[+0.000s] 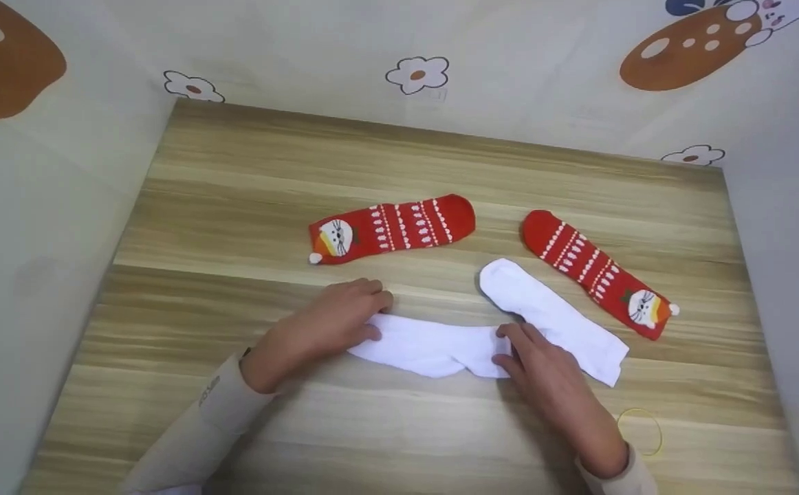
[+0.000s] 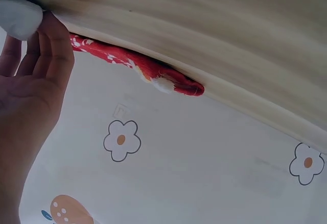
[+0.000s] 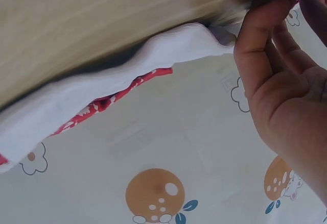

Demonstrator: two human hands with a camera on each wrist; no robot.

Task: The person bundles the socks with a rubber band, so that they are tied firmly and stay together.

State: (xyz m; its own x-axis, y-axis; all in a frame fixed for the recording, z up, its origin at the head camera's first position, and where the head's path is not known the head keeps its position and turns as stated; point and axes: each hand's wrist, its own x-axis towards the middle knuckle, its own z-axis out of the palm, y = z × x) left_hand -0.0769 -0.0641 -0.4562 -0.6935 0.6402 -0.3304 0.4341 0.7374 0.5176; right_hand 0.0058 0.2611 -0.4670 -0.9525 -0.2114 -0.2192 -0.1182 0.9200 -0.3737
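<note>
A white sock (image 1: 434, 344) lies stretched sideways on the wooden table between both hands. My left hand (image 1: 334, 316) pinches its left end; the left wrist view shows the fingers bent at the white cloth (image 2: 20, 20). At the opposite end, my right hand (image 1: 551, 378) pinches the sock between thumb and fingers. Close beside the right hand, a second white sock (image 1: 557, 316) lies slanted, partly behind the fingers. Farther back are two red patterned socks, one (image 1: 399, 227) lying crosswise and the other (image 1: 592, 268) slanting down to the right, each with a cat face and pompom.
A thin yellow rubber band (image 1: 640, 432) lies at the front right, near the right wrist. Pale walls with printed flowers (image 1: 418, 74) rise along the back and sides of the wooden table (image 1: 269, 165).
</note>
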